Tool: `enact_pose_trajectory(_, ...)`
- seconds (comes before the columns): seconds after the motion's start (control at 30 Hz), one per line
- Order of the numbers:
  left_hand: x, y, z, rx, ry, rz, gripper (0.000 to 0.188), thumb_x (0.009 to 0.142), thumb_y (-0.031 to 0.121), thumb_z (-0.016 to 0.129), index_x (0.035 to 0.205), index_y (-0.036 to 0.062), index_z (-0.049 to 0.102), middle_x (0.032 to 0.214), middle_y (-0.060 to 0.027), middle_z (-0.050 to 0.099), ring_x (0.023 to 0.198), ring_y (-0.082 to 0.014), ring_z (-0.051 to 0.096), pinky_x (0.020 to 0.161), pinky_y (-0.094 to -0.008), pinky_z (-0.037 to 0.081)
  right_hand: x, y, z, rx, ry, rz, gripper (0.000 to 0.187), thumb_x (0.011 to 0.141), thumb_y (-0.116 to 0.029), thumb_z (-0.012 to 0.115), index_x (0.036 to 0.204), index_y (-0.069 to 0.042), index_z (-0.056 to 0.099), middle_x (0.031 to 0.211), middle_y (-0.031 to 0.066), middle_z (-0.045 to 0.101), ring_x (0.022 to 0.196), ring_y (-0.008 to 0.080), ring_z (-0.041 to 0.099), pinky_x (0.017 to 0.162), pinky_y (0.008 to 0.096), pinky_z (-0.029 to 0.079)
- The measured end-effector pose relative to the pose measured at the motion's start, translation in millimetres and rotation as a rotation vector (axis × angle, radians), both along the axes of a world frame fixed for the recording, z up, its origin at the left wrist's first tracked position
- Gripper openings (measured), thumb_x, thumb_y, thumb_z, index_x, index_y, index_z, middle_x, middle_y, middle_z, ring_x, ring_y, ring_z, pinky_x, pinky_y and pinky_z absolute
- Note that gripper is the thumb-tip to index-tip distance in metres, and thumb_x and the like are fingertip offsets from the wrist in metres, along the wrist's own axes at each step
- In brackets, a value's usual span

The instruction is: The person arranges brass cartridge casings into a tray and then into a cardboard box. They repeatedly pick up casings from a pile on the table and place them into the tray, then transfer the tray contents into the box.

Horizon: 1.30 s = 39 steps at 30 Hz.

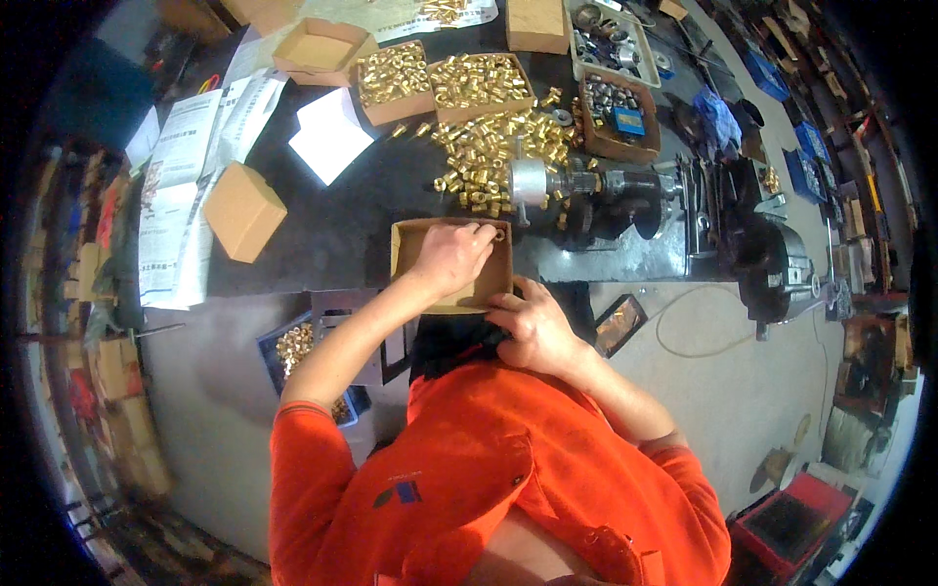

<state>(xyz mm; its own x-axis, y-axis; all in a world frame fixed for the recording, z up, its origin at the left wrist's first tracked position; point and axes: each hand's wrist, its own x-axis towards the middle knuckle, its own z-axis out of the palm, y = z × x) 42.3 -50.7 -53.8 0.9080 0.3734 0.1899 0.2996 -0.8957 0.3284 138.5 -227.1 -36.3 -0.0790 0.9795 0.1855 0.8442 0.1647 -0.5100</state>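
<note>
An open cardboard box lies at the near edge of the dark workbench. My left hand reaches into it, fingers pinched on a small brass fitting at the box's far right corner. My right hand grips the box's near right edge. Just beyond the box, a loose pile of brass fittings is spread on the bench.
Two open boxes full of brass fittings stand behind the pile, beside an empty open box. A small machine sits right of my hands, with a vise farther right. A closed carton and papers lie left.
</note>
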Motion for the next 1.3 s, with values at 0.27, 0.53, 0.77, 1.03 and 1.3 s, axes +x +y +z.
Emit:
enact_pose_trajectory(0.27, 5, 71, 45, -0.159, -0.097, 0.307, 0.017, 0.081, 0.022, 0.069, 0.091, 0.0075, 0.068, 0.074, -0.0116, 0.068, 0.070, -0.0286, 0.067, 0.060, -0.0376, 0.051, 1, -1, 3, -0.020, -0.004, -0.005, 0.039, 0.059, -0.018, 0.067, 0.096, -0.006, 0.070, 0.111, 0.0090, 0.063, 0.114, 0.0422, 0.049, 0.096, 0.0488, 0.042)
enact_pose_trajectory(0.53, 10, 115, 8, -0.288, 0.111, 0.271, 0.025, 0.080, 0.024, 0.070, 0.090, 0.0017, 0.066, 0.068, -0.0118, 0.066, 0.062, -0.0232, 0.065, 0.058, -0.0360, 0.049, 1, -1, 2, -0.078, 0.011, 0.007, 0.039, 0.060, -0.018, 0.067, 0.097, -0.008, 0.070, 0.114, 0.0089, 0.062, 0.116, 0.0423, 0.048, 0.098, 0.0486, 0.041)
enact_pose_trajectory(0.77, -4, 117, 16, -0.013, 0.163, 0.222, 0.014, 0.077, 0.015, 0.065, 0.087, 0.0052, 0.066, 0.078, -0.0138, 0.068, 0.075, -0.0317, 0.067, 0.064, -0.0429, 0.052, 1, -2, 4, -0.072, 0.029, -0.004, 0.039, 0.060, -0.018, 0.067, 0.097, -0.008, 0.071, 0.113, 0.0084, 0.063, 0.115, 0.0418, 0.049, 0.097, 0.0482, 0.042)
enact_pose_trajectory(1.03, -10, 122, 25, 0.177, 0.360, 0.088, 0.011, 0.077, 0.015, 0.063, 0.085, 0.0082, 0.066, 0.078, -0.0134, 0.068, 0.079, -0.0322, 0.066, 0.069, -0.0454, 0.052, -3, 2, 2, -0.061, 0.025, -0.005, 0.042, 0.059, -0.017, 0.067, 0.099, -0.007, 0.070, 0.115, 0.0103, 0.062, 0.115, 0.0427, 0.048, 0.099, 0.0493, 0.041)
enact_pose_trajectory(1.3, -22, 129, 32, -0.042, 0.337, 0.144, 0.014, 0.073, 0.016, 0.070, 0.083, 0.0074, 0.065, 0.073, -0.0118, 0.066, 0.072, -0.0305, 0.066, 0.066, -0.0414, 0.051, -2, 2, 3, -0.081, 0.044, 0.006, 0.043, 0.059, -0.017, 0.068, 0.101, -0.007, 0.070, 0.116, 0.0104, 0.061, 0.116, 0.0428, 0.048, 0.099, 0.0495, 0.041)
